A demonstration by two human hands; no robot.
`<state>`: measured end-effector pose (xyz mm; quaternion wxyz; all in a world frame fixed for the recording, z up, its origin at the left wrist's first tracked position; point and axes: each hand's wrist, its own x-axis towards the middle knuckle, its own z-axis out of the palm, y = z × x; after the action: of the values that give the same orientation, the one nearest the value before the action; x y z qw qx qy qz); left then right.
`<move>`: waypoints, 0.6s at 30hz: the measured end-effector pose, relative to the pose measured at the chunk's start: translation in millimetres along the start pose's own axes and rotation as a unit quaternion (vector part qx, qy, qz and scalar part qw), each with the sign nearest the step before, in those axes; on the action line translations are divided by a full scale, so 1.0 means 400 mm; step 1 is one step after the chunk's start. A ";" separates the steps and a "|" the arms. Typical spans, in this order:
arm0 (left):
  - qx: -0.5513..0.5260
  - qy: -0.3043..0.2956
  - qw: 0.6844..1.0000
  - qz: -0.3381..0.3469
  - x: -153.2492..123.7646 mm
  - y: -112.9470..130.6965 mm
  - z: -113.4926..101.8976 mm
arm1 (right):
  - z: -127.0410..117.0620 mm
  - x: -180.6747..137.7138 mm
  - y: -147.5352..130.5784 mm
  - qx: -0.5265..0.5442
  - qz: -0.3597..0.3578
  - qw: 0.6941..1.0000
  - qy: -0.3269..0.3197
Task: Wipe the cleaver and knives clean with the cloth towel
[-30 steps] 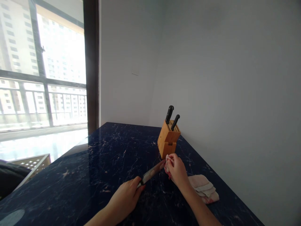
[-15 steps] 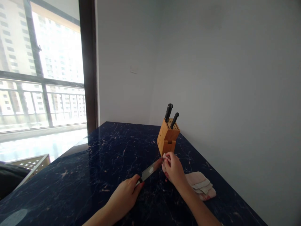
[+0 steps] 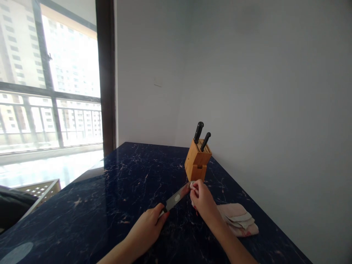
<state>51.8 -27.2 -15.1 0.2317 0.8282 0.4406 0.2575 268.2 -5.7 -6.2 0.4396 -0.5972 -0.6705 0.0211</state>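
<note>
My left hand (image 3: pixel 150 224) is closed around the handle of a kitchen knife (image 3: pixel 173 200), whose blade points up and to the right over the table. At the blade's far end my right hand (image 3: pixel 203 200) pinches a pale pink cloth (image 3: pixel 193 186) against the tip. Most of that cloth is hidden by my fingers. Just beyond my right hand stands a wooden knife block (image 3: pixel 197 160) with two black-handled knives (image 3: pixel 198 132) in it. A folded pink and white cloth (image 3: pixel 238 219) lies to the right of my right forearm.
The dark blue marbled table (image 3: pixel 137 176) runs up to a grey wall (image 3: pixel 261 110) on the right. At the lower left are a perforated light-coloured panel (image 3: pixel 41 189) and something dark. A large window (image 3: pixel 74 73) is at the left.
My right hand has shifted slightly at the blade tip with the cloth in its fingers. The left hand keeps its hold on the knife; the view has moved a little.
</note>
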 end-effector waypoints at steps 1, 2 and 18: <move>0.000 0.002 1.000 0.000 0.000 -0.001 0.001 | 0.003 -0.005 -0.009 -0.004 -0.010 1.000 -0.004; -0.001 0.004 1.000 0.000 0.001 -0.003 0.002 | 0.005 -0.009 -0.018 -0.011 -0.021 1.000 -0.010; 0.003 0.002 1.000 0.005 0.001 -0.006 0.008 | 0.019 -0.087 -0.156 -0.020 -0.111 0.982 -0.150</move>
<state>52.5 -26.1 -19.0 0.2272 0.8304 0.4378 0.2592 211.1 -48.1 4.1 0.3214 -0.5180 -0.7912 0.0487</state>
